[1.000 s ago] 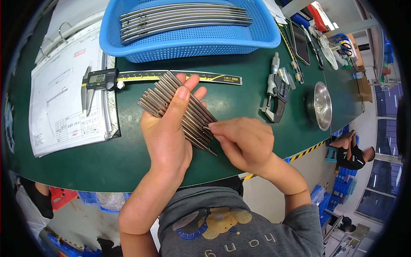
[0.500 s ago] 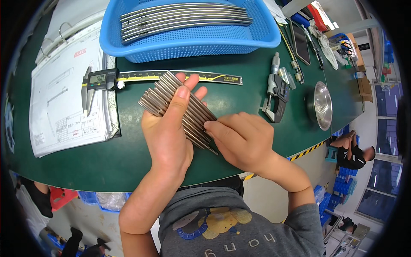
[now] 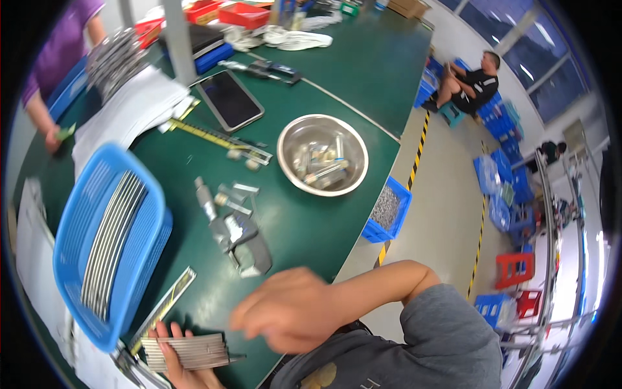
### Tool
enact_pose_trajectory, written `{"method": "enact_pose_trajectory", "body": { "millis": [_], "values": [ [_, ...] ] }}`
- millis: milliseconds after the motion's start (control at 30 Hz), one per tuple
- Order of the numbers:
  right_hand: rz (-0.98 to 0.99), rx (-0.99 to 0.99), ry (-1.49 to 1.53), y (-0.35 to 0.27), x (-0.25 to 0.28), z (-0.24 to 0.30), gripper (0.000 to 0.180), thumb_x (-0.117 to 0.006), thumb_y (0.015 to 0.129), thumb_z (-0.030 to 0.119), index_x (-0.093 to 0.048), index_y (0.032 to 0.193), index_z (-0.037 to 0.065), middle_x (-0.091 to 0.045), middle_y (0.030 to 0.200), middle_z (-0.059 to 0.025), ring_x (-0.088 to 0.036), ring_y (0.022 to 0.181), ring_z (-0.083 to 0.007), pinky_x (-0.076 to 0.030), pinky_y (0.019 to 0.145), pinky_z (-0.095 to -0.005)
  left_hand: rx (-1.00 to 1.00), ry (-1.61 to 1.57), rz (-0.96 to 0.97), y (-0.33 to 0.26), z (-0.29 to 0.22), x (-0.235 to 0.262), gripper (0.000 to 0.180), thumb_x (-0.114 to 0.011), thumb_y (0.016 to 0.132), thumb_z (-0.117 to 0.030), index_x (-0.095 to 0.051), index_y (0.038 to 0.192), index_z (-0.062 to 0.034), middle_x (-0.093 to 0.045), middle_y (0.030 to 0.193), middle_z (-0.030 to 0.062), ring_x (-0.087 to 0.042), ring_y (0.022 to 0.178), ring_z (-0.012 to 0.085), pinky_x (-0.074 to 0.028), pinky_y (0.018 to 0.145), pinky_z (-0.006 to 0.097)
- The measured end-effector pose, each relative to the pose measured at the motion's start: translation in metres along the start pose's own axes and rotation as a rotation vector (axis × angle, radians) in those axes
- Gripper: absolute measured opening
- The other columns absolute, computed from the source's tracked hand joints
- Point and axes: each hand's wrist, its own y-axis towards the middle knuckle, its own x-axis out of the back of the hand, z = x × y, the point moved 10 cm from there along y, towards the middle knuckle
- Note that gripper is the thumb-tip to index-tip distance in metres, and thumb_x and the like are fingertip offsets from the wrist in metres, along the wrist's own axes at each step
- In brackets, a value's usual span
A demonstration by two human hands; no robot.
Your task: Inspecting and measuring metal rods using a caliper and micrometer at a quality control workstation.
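Note:
My left hand [image 3: 194,378] is closed round a bundle of thin metal rods [image 3: 197,351], low in the view with the thumb across them. Blurred by motion, my right hand [image 3: 285,311] hangs apart from the bundle, to its right; its fingers look bent, but whether they hold anything is not clear. Just beyond that hand lies a digital micrometer [image 3: 227,230] on the green table [image 3: 311,240]. A digital caliper [image 3: 170,301] lies beside the left hand, partly hidden. More long rods [image 3: 113,246] rest in a blue plastic basket [image 3: 165,223] at the left.
A steel bowl [image 3: 283,170] with small clear and metal parts stands near the table's right edge. Farther back are a phone [image 3: 231,100], a yellow ruler [image 3: 207,135], white gloves [image 3: 298,40] and red bins [image 3: 243,16]. One person [image 3: 476,84] sits across the aisle; another [image 3: 65,52] is at far left.
The view has swung to the right, so the basket and bundle now appear farther left. My right hand has come off the rods, while the left still holds them.

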Motion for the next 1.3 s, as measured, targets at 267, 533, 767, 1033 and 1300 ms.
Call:
{"method": "enact_pose_trajectory", "body": {
  "millis": [267, 533, 767, 1033, 1300],
  "values": [
    [-0.226, -0.734, -0.528, -0.023, 0.219, -0.083, 0.010, -0.052, 0.068, 0.004, -0.052, 0.078, 0.006, -0.048, 0.052, -0.0046, -0.050, 0.048, -0.0250, -0.040, 0.045, -0.0326, 0.054, 0.073, -0.060, -0.013, -0.019, -0.016, 0.039, -0.054, 0.082, -0.006, -0.038, 0.117, -0.0008, -0.050, 0.111, 0.0162, -0.054, 0.094, 0.0278, -0.048, 0.079, 0.041],
    [0.632, -0.476, -0.837, 0.012, 0.165, -0.119, 0.013, -0.063, 0.061, 0.014, -0.055, 0.068, 0.007, -0.053, 0.054, -0.0081, -0.054, 0.053, -0.0286, -0.039, 0.045, -0.0363, 0.074, 0.186, -0.075, -0.006, -0.024, -0.027, 0.027, -0.056, 0.082, -0.007, -0.043, 0.105, -0.0036, -0.053, 0.095, 0.0086, -0.053, 0.083, 0.0219, -0.045, 0.079, 0.039],
    [0.739, -0.452, -0.962, 0.010, 0.158, -0.133, 0.015, -0.063, 0.064, 0.016, -0.050, 0.067, 0.008, -0.053, 0.055, -0.0057, -0.054, 0.051, -0.0266, -0.040, 0.045, -0.0365, 0.066, 0.152, -0.005, -0.009, -0.023, -0.047, 0.021, -0.057, 0.081, -0.004, -0.044, 0.098, -0.0017, -0.051, 0.089, 0.0075, -0.052, 0.079, 0.0197, -0.048, 0.072, 0.033],
    [0.653, -0.391, -0.781, 0.018, 0.145, -0.120, 0.010, -0.062, 0.060, 0.009, -0.057, 0.067, 0.004, -0.056, 0.055, -0.0107, -0.057, 0.051, -0.0277, -0.042, 0.044, -0.0360, 0.039, 0.216, -0.032, -0.012, -0.026, -0.038, 0.035, -0.057, 0.081, -0.006, -0.041, 0.111, 0.0000, -0.053, 0.103, 0.0112, -0.053, 0.087, 0.0215, -0.047, 0.077, 0.035],
    [0.711, -0.432, -0.761, 0.010, 0.135, -0.125, 0.008, -0.061, 0.064, 0.011, -0.056, 0.065, 0.003, -0.055, 0.053, -0.0114, -0.056, 0.051, -0.0286, -0.042, 0.045, -0.0365, 0.064, 0.116, 0.027, -0.011, -0.023, -0.042, 0.026, -0.056, 0.081, -0.003, -0.043, 0.103, -0.0025, -0.051, 0.094, 0.0095, -0.051, 0.085, 0.0216, -0.046, 0.075, 0.034]
  ]
}}
